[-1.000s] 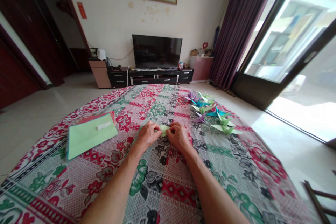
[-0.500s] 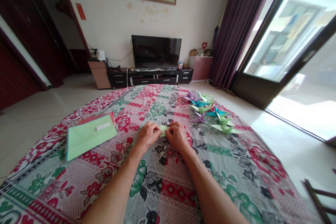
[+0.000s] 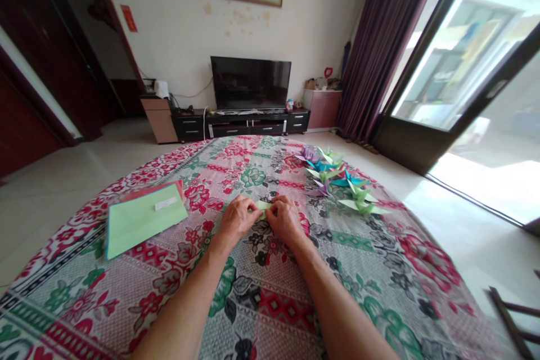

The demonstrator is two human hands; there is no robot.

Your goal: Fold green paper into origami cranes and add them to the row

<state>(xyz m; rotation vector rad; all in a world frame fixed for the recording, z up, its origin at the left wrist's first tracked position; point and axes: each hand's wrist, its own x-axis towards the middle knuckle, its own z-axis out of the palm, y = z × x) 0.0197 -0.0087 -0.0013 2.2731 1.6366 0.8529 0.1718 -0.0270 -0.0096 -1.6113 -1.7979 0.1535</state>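
Observation:
A small piece of pale green folded paper (image 3: 263, 206) lies between my hands over the middle of the table. My left hand (image 3: 239, 216) pinches its left side between thumb and fingers. On the other side, my right hand (image 3: 286, 216) grips the paper with thumb and curled fingers. Both hands rest low, close to the cloth, and hide most of the paper and its folds. Off to the right sit several folded paper cranes in green, blue and purple, among them a green crane (image 3: 361, 202) and a purple crane (image 3: 322, 188).
A stack of coloured sheets (image 3: 143, 222), green on top with a small white label, lies on the left. The table wears a floral tablecloth (image 3: 287, 309). Beyond it stand a television (image 3: 251, 83) and a low cabinet. A dark chair part (image 3: 512, 320) shows at lower right.
Almost nothing differs. Both hands hold the green paper in the same place; the view has shifted very slightly.

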